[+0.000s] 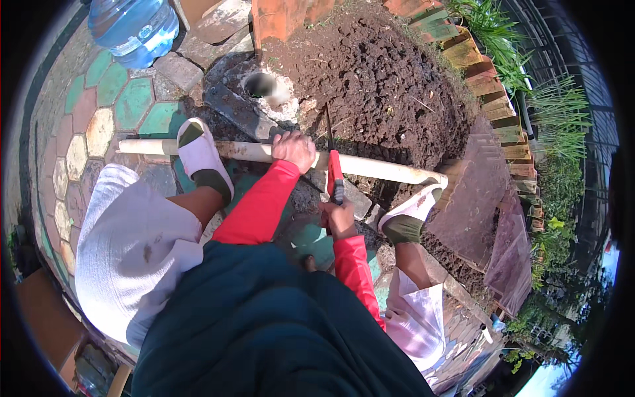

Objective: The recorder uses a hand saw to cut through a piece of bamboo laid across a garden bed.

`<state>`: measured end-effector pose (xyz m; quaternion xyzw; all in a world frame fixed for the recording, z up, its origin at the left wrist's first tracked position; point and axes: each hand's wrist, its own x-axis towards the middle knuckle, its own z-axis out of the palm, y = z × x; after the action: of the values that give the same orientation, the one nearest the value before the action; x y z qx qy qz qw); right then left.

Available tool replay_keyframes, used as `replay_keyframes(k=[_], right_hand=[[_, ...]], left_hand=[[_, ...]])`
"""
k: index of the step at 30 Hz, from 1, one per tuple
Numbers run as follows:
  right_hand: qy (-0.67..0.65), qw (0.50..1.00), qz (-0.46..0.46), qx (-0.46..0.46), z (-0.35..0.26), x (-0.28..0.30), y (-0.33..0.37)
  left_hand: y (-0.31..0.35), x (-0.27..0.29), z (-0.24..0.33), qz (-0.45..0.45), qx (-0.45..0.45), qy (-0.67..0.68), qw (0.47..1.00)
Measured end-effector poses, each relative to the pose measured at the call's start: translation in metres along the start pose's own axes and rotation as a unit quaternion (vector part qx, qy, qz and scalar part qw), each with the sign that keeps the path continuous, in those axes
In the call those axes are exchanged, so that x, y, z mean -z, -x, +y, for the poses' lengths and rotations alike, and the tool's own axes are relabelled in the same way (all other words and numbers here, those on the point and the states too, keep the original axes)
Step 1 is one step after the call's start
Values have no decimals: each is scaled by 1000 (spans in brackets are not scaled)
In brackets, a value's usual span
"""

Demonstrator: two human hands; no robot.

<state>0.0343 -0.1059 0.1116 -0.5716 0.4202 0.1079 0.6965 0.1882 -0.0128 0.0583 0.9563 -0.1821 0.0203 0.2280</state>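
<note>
Left grip (294, 149) clenched on pale pole (370, 167), right grip (338, 217) grasping red-handled saw (334, 171), both arms extended downward.

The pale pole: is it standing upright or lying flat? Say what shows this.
Lying flat. The pale pole runs across the ground, pinned under both sandalled feet, with the left hand pressing on it.

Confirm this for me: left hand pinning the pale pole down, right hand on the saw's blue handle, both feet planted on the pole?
Not quite. In the head view the saw has a red handle, not blue. The rest holds: the left hand presses on the pale pole, the right hand grips the saw, and both feet stand on the pole.
</note>
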Motion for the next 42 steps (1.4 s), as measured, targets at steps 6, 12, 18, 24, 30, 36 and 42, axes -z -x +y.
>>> replay_keyframes(k=[6, 12, 18, 24, 30, 36, 42], right_hand=[[3, 1000, 29, -10, -2, 0, -8], [33, 962, 70, 261, 113, -3, -52], [-108, 965, 70, 227, 122, -17, -58], [-133, 985, 28, 109, 78, -8, -22], [179, 980, 45, 70, -31, -1, 14], [40, 997, -10, 61, -150, 24, 60], [-28, 994, 85, 59, -34, 9, 94]], left_hand=[[-2, -11, -2, 40, -27, 3, 999], [4, -11, -5, 35, -24, 42, 998], [5, -9, -2, 54, -24, 13, 998], [3, -13, -4, 65, -17, 28, 997], [4, -20, -6, 89, -22, 13, 996], [3, -8, -7, 72, -41, 17, 996], [2, -16, -2, 56, -21, 11, 998]])
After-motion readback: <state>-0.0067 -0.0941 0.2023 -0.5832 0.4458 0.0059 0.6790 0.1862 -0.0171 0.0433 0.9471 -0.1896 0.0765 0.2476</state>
